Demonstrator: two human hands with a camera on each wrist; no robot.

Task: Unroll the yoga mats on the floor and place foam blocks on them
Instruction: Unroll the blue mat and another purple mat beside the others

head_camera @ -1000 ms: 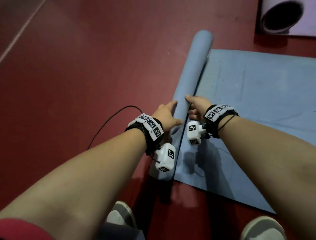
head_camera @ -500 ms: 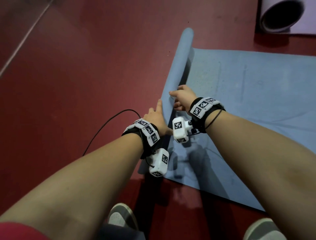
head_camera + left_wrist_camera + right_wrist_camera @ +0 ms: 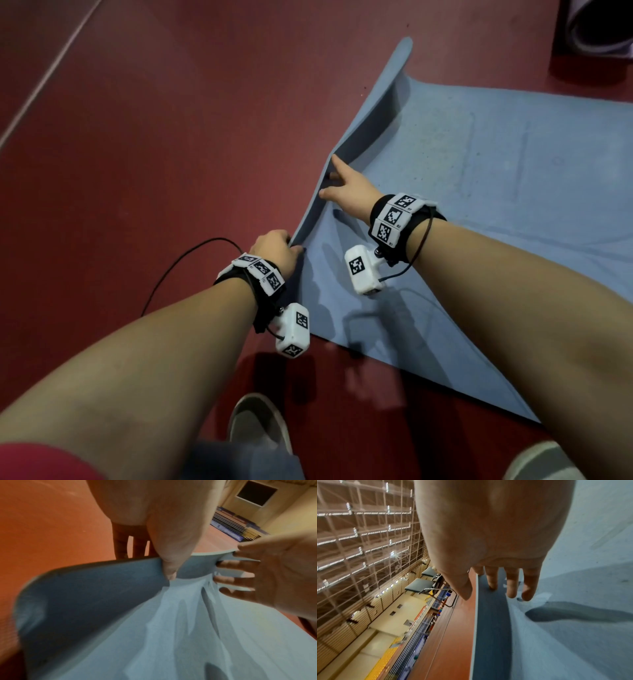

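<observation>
Now the roll is gone. A second ago the blue mat (image 3: 496,192) still had a fat tube of itself lying along its left edge, and half a second ago only a thin one; here that last turn has opened out, and what is left is a flap of mat standing up off the red floor (image 3: 154,154), curling back toward the flat part. By my reading the unrolling of this mat is almost done: the end only needs laying down and smoothing before any foam block can go on it. No block shows in any view, and a second rolled mat (image 3: 603,31) waits at the far right corner.

The left hand (image 3: 274,250) has hold of the raised edge near the closer corner. In the left wrist view its thumb (image 3: 169,566) presses on the inner face and the other fingers go down behind the flap, so it is a pinch, the hand closed on the mat.

The right hand (image 3: 346,188) is further along the same edge, fingers stretched out and spread. In the right wrist view the fingertips (image 3: 511,588) lie straight against the dark inner face of the flap, and the thumb (image 3: 462,586) stands free beside it. It seems to be pushing the flap outward rather than gripping it, though the motion blur there makes the exact contact hard to judge.
</observation>
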